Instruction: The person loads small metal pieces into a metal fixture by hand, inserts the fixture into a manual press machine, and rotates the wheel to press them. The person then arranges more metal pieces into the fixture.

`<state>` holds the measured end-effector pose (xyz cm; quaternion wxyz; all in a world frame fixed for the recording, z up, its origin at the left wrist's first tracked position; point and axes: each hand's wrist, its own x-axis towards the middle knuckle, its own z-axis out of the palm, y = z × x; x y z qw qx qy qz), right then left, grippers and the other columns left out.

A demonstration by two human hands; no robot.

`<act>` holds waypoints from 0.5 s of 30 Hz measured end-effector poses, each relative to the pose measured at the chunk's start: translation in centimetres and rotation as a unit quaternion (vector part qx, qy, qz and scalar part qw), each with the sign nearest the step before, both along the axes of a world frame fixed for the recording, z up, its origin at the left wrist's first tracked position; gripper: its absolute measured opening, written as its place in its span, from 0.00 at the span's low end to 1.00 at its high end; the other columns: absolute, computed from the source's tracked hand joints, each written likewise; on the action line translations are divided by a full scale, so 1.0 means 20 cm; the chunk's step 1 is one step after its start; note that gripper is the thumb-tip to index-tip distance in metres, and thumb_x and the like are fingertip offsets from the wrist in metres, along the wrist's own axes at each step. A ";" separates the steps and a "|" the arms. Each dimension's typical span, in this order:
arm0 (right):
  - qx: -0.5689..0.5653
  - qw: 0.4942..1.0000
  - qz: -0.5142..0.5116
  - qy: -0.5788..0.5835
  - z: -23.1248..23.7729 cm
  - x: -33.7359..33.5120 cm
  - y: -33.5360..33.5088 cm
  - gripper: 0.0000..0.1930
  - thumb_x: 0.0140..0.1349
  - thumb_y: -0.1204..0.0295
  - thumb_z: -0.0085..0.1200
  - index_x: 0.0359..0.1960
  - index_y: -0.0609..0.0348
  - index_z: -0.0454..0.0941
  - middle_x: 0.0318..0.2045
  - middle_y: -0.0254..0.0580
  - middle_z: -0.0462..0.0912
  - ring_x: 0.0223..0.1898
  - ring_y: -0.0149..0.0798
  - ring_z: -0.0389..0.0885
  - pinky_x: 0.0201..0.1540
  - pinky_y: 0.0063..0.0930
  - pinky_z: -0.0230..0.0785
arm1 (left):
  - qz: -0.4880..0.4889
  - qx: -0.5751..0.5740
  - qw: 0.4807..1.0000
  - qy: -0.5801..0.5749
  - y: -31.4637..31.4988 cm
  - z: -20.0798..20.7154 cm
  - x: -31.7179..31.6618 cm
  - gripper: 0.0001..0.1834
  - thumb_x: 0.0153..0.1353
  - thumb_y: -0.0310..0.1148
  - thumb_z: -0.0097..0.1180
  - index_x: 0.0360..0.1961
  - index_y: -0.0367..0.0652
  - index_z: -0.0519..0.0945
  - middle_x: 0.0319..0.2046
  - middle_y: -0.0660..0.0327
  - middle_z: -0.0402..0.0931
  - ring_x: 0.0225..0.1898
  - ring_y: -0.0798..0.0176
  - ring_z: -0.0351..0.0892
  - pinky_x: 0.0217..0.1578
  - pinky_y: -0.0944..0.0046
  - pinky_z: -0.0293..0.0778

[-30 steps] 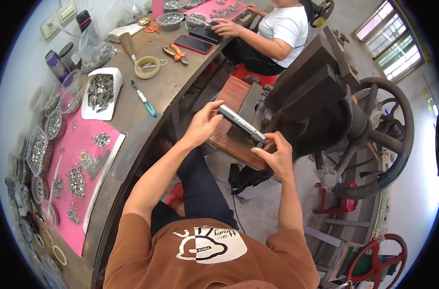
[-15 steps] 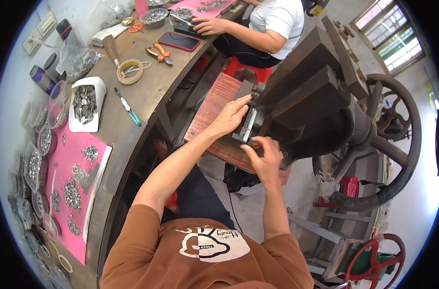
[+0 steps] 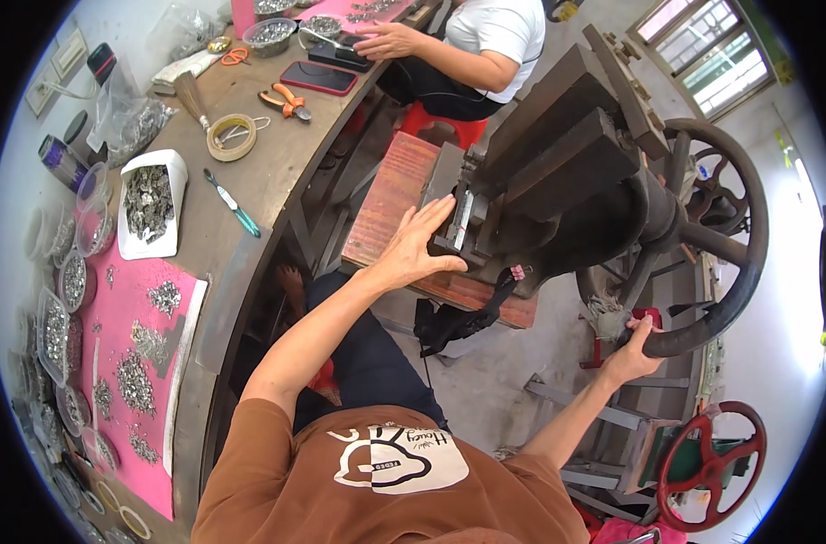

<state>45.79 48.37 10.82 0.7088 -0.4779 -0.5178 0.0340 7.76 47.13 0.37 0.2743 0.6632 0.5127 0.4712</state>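
Observation:
A heavy dark screw press [image 3: 558,190] stands in front of me to the right. At its base, a metal die block [image 3: 445,172] with a shiny strip [image 3: 463,218] rests beside a reddish wooden board [image 3: 390,186]. My left hand [image 3: 411,247] lies flat next to the die, fingers stretched and thumb spread toward its near end; whether the fingertips touch the strip I cannot tell. Down at the right, my right hand [image 3: 637,354] is wrapped round the rim of the press's big handwheel [image 3: 753,263], close to a wrapped bundle of pale strands [image 3: 608,317].
On the left bench [image 3: 277,163] are a white scoop [image 3: 150,249] of metal pieces, a pink mat [image 3: 132,299] with small heaps, orange-handled pliers [image 3: 290,104], tape [image 3: 231,136] and a phone [image 3: 318,78]. A co-worker [image 3: 494,54] sits beyond. A red handwheel [image 3: 703,471] stands lower right.
My right hand has left the die and moved right, onto the handwheel's rim. The left hand has slid slightly nearer, its thumb now spread. The co-worker's hand has lifted a little.

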 end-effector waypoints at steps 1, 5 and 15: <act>-0.012 1.000 0.001 -0.021 0.07 0.00 -0.02 0.08 0.66 0.77 0.62 0.34 0.62 0.73 0.25 0.40 0.80 0.27 0.32 0.78 0.39 0.29 0.73 | 0.000 0.002 1.000 -0.002 0.00 -0.01 0.00 0.59 0.50 0.57 0.73 0.76 0.36 0.59 0.77 0.48 0.54 0.79 0.46 0.47 0.76 0.39 0.39; -0.077 0.994 0.026 -0.066 0.37 0.07 -0.03 0.11 0.67 0.73 0.63 0.37 0.63 0.71 0.22 0.39 0.77 0.22 0.31 0.75 0.31 0.26 0.71 | 0.014 0.016 0.999 0.039 0.01 -0.01 -0.02 0.56 0.51 0.55 0.73 0.74 0.35 0.62 0.76 0.49 0.57 0.78 0.43 0.50 0.75 0.38 0.41; -0.222 0.949 0.105 -0.196 1.13 0.15 0.23 0.16 0.67 0.61 0.62 0.38 0.60 0.71 0.24 0.35 0.73 0.20 0.28 0.72 0.22 0.24 0.69 | 0.009 0.034 0.993 0.110 0.16 0.01 0.02 0.56 0.50 0.59 0.72 0.72 0.35 0.65 0.74 0.49 0.62 0.77 0.39 0.51 0.74 0.33 0.40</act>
